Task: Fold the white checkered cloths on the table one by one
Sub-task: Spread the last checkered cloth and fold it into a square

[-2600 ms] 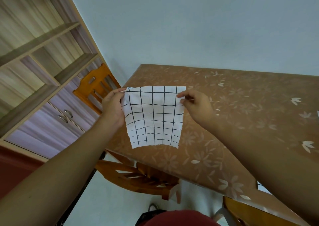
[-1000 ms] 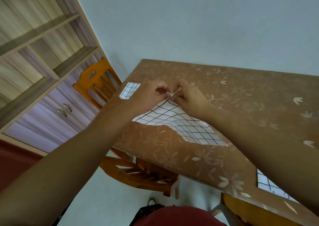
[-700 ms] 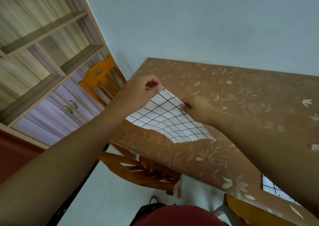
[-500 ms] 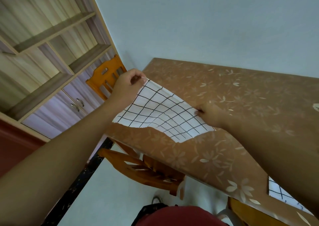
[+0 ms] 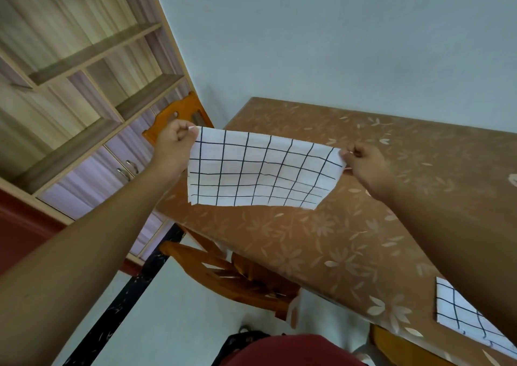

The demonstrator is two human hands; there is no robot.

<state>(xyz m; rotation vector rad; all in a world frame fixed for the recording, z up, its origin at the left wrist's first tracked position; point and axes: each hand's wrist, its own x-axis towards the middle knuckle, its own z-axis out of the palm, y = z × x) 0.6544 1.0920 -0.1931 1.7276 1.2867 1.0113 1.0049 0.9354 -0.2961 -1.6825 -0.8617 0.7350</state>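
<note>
Checkered cloth (image 5: 260, 170) pinched taut between both hands, perhaps folded

both forearms are bare, no sleeves, watch or rings showing; a dark red garment (image 5: 293, 350) covers the body below.

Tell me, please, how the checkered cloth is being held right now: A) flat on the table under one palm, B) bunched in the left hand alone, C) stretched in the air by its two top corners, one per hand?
C: the left hand and right hand each pinch a top corner of the checkered cloth, which hangs above the table.
</note>
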